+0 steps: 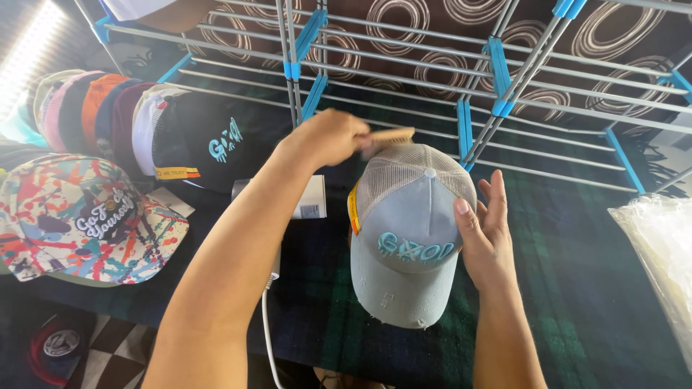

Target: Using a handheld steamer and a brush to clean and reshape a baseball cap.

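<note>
Two hands work one grey mesh-backed cap [407,230] over the plaid tabletop [577,288]: left hand [328,137] clamped on a wooden brush [393,135], right hand [486,230] open-palmed, steadying the soft, light crown's side.

You've only got one view here, the head cam, looking steeply down and forward from your own eye level. It sits close: your forearms run in from the bottom edge and the grey cap [411,230] lands nearly dead centre. Beyond the cap, the frame takes in the wire rack [404,65] along the top; left of the cap, a row of stacked caps [108,122]; right of it, clear plastic [659,245].
</note>
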